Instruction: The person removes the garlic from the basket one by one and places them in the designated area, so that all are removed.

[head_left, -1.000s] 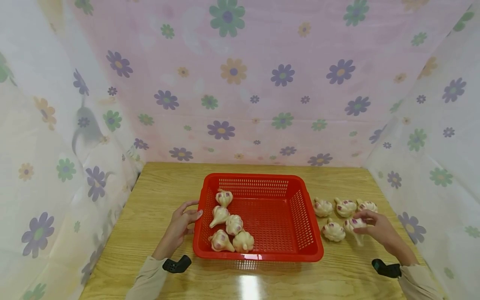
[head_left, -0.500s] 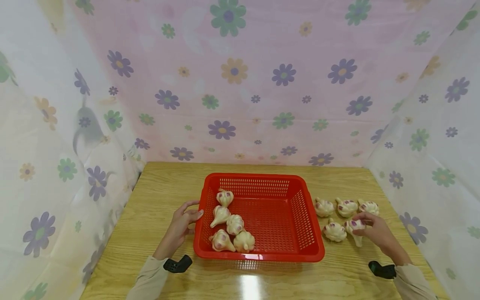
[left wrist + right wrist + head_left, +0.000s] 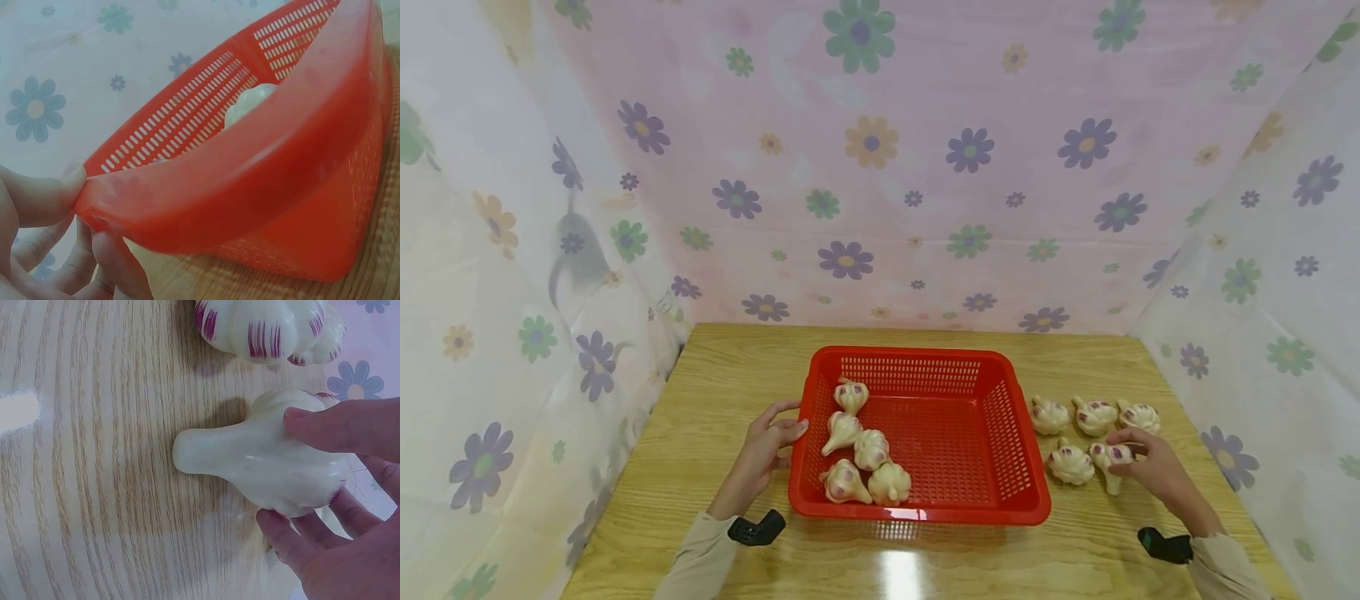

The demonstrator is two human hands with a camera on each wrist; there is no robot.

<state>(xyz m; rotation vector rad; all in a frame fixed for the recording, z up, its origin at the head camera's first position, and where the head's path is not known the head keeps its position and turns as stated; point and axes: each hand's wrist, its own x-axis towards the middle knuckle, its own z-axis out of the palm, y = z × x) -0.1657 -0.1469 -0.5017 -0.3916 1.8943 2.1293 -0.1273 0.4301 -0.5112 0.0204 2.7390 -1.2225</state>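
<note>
My left hand (image 3: pixel 758 460) holds the left rim of a red slotted plastic basket (image 3: pixel 917 515). In the left wrist view its thumb (image 3: pixel 47 200) lies over the basket's rim (image 3: pixel 237 187), with the fingers curled underneath. At the right, my right hand (image 3: pixel 1161 473) grips a white garlic bulb (image 3: pixel 1108 455) with purple streaks. The right wrist view has the thumb on one side of this garlic bulb (image 3: pixel 256 450) and fingertips on the other; its thick stem points away from the palm. Several garlic bulbs (image 3: pixel 871 450) lie along the basket's left side.
Several more garlic bulbs (image 3: pixel 1094 417) rest on the wooden table (image 3: pixel 737 358) to the right of the basket, one (image 3: pixel 1070 463) just left of the gripped bulb. Flowered cloth (image 3: pixel 917 200) hangs at the back and both sides.
My right wrist has shifted slightly left, and the stem of the gripped garlic bulb has swung a little left. The left hand and basket stay in place.
</note>
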